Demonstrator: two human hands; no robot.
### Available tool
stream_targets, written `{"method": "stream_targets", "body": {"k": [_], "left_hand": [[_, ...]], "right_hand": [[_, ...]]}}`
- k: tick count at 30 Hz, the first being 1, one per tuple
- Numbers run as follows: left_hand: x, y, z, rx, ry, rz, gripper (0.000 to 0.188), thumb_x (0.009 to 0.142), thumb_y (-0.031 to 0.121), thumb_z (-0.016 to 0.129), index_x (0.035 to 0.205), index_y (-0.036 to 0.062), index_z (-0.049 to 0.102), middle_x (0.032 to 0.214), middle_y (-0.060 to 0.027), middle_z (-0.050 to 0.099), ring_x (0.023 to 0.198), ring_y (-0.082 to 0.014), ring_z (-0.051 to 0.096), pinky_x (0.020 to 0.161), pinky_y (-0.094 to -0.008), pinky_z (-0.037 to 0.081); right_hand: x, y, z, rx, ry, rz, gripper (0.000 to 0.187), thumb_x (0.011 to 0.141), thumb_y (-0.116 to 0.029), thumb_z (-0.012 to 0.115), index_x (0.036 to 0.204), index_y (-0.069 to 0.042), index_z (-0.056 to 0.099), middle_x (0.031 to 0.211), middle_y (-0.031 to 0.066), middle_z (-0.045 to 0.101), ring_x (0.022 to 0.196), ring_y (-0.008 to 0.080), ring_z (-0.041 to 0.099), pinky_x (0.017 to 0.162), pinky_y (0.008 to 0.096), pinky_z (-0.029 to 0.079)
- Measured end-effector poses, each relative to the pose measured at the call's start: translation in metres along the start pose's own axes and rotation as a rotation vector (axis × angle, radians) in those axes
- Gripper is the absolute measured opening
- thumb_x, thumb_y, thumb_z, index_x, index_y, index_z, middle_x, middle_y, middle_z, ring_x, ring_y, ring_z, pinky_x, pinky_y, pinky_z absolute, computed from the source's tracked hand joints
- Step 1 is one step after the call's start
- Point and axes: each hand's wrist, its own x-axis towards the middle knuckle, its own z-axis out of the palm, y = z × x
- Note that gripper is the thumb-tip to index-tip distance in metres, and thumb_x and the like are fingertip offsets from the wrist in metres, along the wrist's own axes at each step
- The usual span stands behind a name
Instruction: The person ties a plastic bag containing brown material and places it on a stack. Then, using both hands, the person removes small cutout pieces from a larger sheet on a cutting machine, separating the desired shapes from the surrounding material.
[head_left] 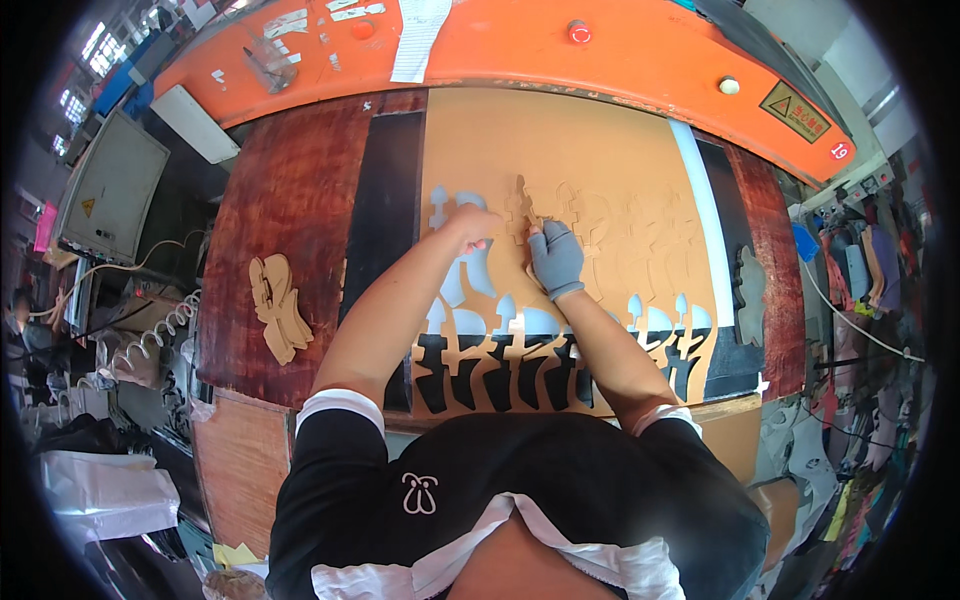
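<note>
A large tan sheet [560, 130] lies on the work table in front of me, with cut outlines across its middle and open cut-outs along its near part. My right hand [556, 258], in a grey fingerless glove, is closed at a tan cut piece [523, 208] that stands slightly raised from the sheet. Bare and with its fingers curled together, my left hand [470, 230] is over the cut-outs just left of that piece. Whatever it may pinch is hidden.
Stacked tan cut pieces [276, 305] lie on the reddish-brown board at left. A dark grey cut shape [749, 295] is at right. An orange machine beam [500, 50] with a red button [579, 32] spans the far side. A grey metal cabinet [110, 185] stands left.
</note>
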Motion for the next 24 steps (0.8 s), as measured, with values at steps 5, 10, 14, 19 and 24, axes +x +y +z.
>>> {"method": "stream_targets", "body": {"k": [5, 10, 14, 19, 24], "left_hand": [[0.004, 0.002, 0.005, -0.265, -0.201, 0.01, 0.023, 0.083, 0.019, 0.057, 0.102, 0.0052, 0.057, 0.086, -0.0076, 0.061, 0.067, -0.0174, 0.057, 0.056, -0.0341, 0.048], [-0.002, -0.013, 0.019, -0.852, -0.261, 0.039, 0.019, 0.091, 0.016, 0.052, 0.106, 0.005, 0.054, 0.093, -0.0074, 0.061, 0.078, -0.0196, 0.06, 0.071, -0.038, 0.053], [0.0, -0.022, 0.036, -1.101, -0.247, 0.036, 0.02, 0.094, 0.018, 0.049, 0.108, 0.0042, 0.054, 0.097, -0.0073, 0.062, 0.086, -0.0183, 0.061, 0.078, -0.0346, 0.052], [-0.007, -0.017, 0.041, -1.098, -0.322, 0.13, 0.02, 0.095, 0.017, 0.049, 0.108, 0.0025, 0.053, 0.1, -0.0073, 0.061, 0.084, -0.0196, 0.061, 0.079, -0.0333, 0.051], [-0.029, 0.007, 0.029, -0.606, 0.028, 0.247, 0.026, 0.093, 0.016, 0.051, 0.115, 0.001, 0.05, 0.11, -0.0128, 0.058, 0.098, -0.024, 0.058, 0.085, -0.0357, 0.049]], "right_hand": [[0.005, -0.006, -0.002, 0.041, -0.034, 0.063, 0.024, 0.087, -0.025, 0.051, 0.078, -0.004, 0.059, 0.079, 0.0175, 0.059, 0.075, 0.0355, 0.057, 0.065, 0.0439, 0.045], [0.008, -0.014, -0.001, -0.02, -0.049, 0.059, 0.026, 0.087, -0.026, 0.05, 0.077, -0.003, 0.059, 0.077, 0.0189, 0.059, 0.073, 0.0368, 0.057, 0.066, 0.046, 0.045], [0.01, -0.022, -0.006, -0.017, -0.134, 0.037, 0.033, 0.087, -0.034, 0.051, 0.077, -0.002, 0.059, 0.078, 0.0201, 0.06, 0.074, 0.0372, 0.058, 0.066, 0.0463, 0.045], [0.024, -0.025, -0.01, -0.024, -0.297, 0.234, 0.043, 0.086, -0.043, 0.051, 0.082, -0.001, 0.06, 0.081, 0.0218, 0.062, 0.079, 0.0377, 0.06, 0.07, 0.0454, 0.046], [0.033, -0.017, -0.009, 0.164, -0.361, 0.422, 0.038, 0.089, -0.039, 0.047, 0.088, -0.004, 0.062, 0.08, 0.018, 0.064, 0.079, 0.0337, 0.061, 0.071, 0.0424, 0.046]]}}
